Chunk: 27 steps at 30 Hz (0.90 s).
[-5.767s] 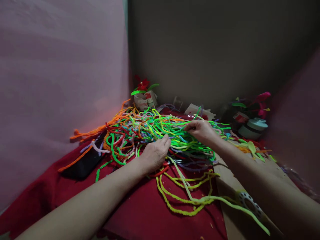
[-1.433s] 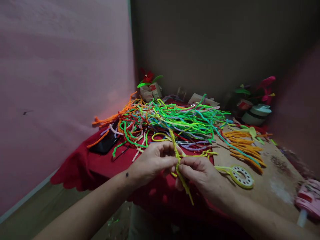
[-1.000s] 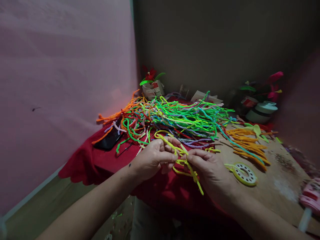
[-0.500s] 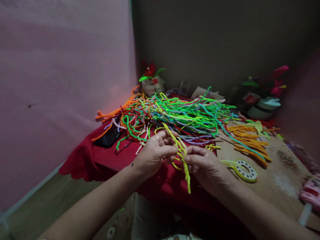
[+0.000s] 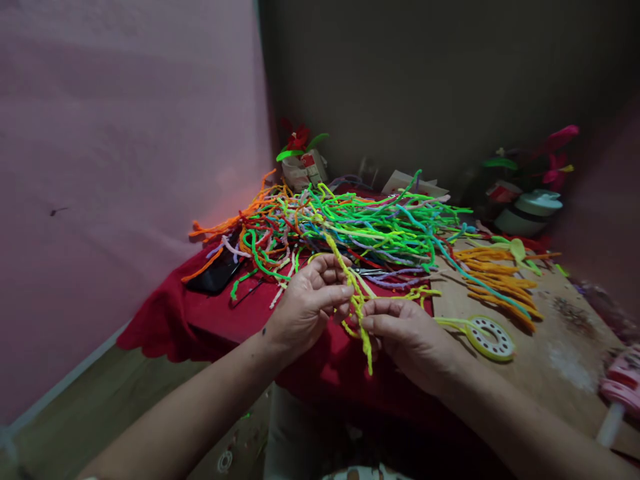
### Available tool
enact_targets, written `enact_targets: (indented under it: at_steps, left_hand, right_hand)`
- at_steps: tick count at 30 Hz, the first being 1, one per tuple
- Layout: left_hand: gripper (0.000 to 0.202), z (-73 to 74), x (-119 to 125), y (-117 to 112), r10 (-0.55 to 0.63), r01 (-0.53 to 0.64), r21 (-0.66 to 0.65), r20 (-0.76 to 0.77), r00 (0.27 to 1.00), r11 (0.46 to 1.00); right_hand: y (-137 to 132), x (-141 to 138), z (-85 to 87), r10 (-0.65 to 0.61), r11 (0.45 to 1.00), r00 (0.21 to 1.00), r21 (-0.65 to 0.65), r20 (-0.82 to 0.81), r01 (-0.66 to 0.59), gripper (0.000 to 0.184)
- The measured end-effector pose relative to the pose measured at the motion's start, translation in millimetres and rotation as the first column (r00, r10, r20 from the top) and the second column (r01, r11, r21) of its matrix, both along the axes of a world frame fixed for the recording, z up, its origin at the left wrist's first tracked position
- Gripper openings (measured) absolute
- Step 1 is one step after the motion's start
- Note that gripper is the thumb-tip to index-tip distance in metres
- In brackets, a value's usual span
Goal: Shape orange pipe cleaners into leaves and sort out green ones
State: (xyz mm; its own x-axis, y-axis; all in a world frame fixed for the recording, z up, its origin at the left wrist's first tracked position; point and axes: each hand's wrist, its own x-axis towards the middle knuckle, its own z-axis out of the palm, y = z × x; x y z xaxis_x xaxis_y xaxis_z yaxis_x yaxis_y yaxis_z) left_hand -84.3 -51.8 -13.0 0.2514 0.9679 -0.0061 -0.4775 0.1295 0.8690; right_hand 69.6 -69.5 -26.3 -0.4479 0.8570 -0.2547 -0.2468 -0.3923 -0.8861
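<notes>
My left hand [image 5: 306, 303] and my right hand [image 5: 407, 337] meet over the near edge of a red cloth [image 5: 200, 320]. Both pinch the same yellow pipe cleaners [image 5: 361, 313], which are twisted together between my fingers, with one end hanging down. Just behind my hands lies a big tangled heap of pipe cleaners [image 5: 350, 230], mostly green, with orange, purple and red ones mixed in.
A row of orange pipe cleaners [image 5: 495, 283] and a yellow ring tool with holes [image 5: 487, 335] lie on the wooden board at right. A black phone [image 5: 216, 273] rests at the left of the heap. Paper flowers [image 5: 300, 143], a lidded pot [image 5: 527, 210] and a pink tool [image 5: 620, 393] stand around.
My hands left the heap and came toward me holding yellow pipe cleaners. In the last second they have been twisting them, and the hanging end swung from slanting right to straight down.
</notes>
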Motion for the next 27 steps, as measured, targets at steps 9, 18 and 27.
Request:
enact_targets:
  at_steps: [9, 18, 27]
  left_hand:
    - [0.025, -0.1, -1.7, -10.3, -0.159, 0.156, -0.04, -0.375, 0.913, 0.987]
    - [0.011, 3.3, 3.5, -19.3, -0.158, 0.179, -0.017, -0.558, 0.814, 0.984]
    - [0.014, -0.6, -1.9, -18.8, 0.094, 0.265, 0.314, -0.788, 0.609, 0.912]
  right_hand:
    - [1.2, -0.3, -3.9, -0.179, 0.983, 0.978, 0.011, -0.104, 0.181, 0.013]
    - [2.6, 3.3, -4.8, -0.259, 0.958, 0.965, 0.118, -0.047, 0.263, 0.017]
    - [6.7, 9.5, -1.4, -0.231, 0.97, 0.973, 0.077, 0.009, 0.23, 0.02]
